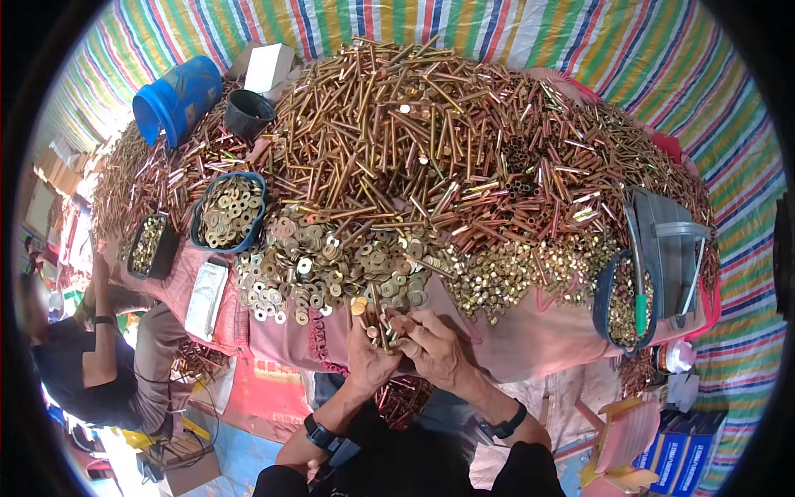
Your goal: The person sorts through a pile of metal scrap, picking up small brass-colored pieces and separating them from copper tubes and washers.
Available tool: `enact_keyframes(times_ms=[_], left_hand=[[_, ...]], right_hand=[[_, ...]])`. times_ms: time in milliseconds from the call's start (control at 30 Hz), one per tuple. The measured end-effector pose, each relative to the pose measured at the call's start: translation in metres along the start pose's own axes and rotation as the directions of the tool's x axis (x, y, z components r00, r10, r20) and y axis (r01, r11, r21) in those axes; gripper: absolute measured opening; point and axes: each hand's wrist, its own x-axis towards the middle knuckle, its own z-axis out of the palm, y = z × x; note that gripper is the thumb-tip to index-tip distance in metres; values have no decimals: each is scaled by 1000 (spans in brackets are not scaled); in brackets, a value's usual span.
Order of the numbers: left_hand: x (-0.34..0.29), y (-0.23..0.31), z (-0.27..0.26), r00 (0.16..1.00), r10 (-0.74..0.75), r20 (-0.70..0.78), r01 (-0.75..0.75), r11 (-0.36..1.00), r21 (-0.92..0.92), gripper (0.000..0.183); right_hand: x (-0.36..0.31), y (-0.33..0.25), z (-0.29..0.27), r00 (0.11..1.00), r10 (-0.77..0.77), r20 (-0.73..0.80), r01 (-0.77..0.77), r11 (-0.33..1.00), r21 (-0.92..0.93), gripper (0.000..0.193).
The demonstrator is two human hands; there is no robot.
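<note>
Close to the table's front edge, my left hand (369, 361) is closed around several brass-coloured bolts (375, 295) that stick up between the thumb and fingers. My right hand (436, 351) meets it there, fingers bent and pinched together at the bolts' side; whatever is between those fingertips is hidden. Just beyond both hands spreads a heap of flat round washers (319, 261). To its right lies a pile of small brass-coloured nuts (517, 269). Behind these rises a large mound of long metal bolts and sleeves (397, 141).
A blue tub of washers (228, 212) stands left, near a dark tray of nuts (150, 247). On the right are a tub (604, 308) of nuts and a grey scoop-like container (672, 257). A blue bucket (178, 101) lies tipped far left. Another person (87, 364) sits at left.
</note>
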Motion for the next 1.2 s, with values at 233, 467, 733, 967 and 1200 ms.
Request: enact_keyframes(times_ms=[233, 467, 733, 967, 1200], left_hand=[[-1, 6, 17, 986, -4, -167, -4, 999, -44, 41], [12, -5, 8, 989, -57, -137, 33, 985, -172, 57], [8, -10, -4, 994, 33, 102, -27, 998, -65, 50], [8, -6, -5, 990, -7, 143, -6, 996, 89, 63], [13, 3, 2, 994, -112, 0, 111, 991, -68, 41]], right_hand=[[0, -1, 1, 996, -76, -53, 68, 988, -137, 31], [13, 14, -15, 954, 18, -299, -50, 994, -100, 19], [55, 5, -21, 971, 236, -33, -216, 932, 292, 32], [87, -23, -20, 956, 291, 26, -250, 770, 587, 18], [95, -43, -51, 908, -30, -417, 199, 908, 368, 15]])
